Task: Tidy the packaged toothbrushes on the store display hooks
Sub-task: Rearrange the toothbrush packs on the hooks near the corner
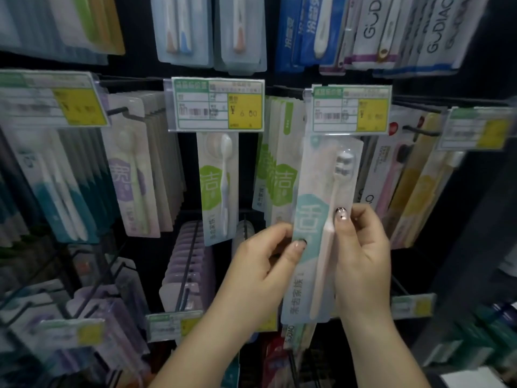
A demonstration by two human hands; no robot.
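Both hands are pinching the blister-packed toothbrush (321, 228): left hand (263, 264) gripping its lower left edge, right hand (361, 247) its right edge (long axis near-vertical), top tucking behind the price tag (351, 110).

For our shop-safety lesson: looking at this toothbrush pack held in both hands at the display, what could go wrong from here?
1. The held pack is pinched only at its edges by the left hand and right hand; it might slip.
2. Its top sits behind the price tag, so hooking it is likely blind.
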